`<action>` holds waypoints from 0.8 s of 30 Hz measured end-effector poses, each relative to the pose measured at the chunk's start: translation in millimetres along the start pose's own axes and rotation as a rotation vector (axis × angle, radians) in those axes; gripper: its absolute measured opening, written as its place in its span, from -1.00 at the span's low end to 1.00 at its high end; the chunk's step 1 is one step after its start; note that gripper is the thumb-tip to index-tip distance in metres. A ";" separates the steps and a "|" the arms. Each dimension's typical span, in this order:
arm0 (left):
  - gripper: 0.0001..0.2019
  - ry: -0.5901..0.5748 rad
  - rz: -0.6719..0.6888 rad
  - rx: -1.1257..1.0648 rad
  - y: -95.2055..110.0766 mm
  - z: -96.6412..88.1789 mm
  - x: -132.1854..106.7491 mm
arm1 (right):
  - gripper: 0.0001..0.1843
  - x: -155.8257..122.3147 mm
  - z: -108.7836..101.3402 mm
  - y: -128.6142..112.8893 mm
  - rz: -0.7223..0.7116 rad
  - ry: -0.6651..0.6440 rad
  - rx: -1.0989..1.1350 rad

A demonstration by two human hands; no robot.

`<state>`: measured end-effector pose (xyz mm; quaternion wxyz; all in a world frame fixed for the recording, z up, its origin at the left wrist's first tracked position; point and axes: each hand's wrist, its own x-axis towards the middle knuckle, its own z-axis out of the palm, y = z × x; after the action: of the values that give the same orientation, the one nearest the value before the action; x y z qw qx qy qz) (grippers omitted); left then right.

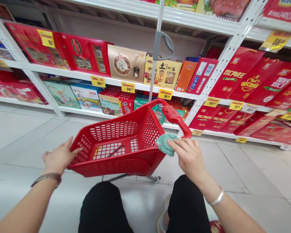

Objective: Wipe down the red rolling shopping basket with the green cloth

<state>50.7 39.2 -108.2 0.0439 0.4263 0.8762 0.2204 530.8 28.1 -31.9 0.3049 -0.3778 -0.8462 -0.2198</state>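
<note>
A red plastic shopping basket (121, 152) on wheels stands tilted on the floor in front of my knees. My left hand (59, 157) grips its left rim, fingers curled over the edge. My right hand (190, 157) presses a small teal cloth (165, 143) against the basket's right rim, fingers closed on the cloth. A grey pull handle (158, 48) rises from the basket's far side. The basket looks empty inside.
White shelves (135, 84) with red, blue and tan gift boxes and yellow price tags run across the back. A white upright post (215, 74) stands right of the basket. Pale floor tiles (252, 174) lie around. My black-trousered knees (184, 200) are below.
</note>
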 end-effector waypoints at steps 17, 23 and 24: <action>-0.72 0.001 0.460 -0.523 148.8 73.9 -155.7 | -0.61 4.0 -16.0 39.1 0.177 0.061 -0.244; -0.68 0.105 0.463 -0.492 137.1 74.4 -144.6 | -0.57 0.4 -33.3 39.9 0.209 0.194 -0.215; -0.67 0.113 0.468 -0.487 133.0 74.8 -141.5 | -0.55 1.1 -32.7 29.8 0.174 0.194 -0.148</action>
<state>256.9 28.6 -134.8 0.0438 0.5797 0.6775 0.4505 564.7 27.4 -3.5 0.3744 -0.4480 -0.7583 -0.2900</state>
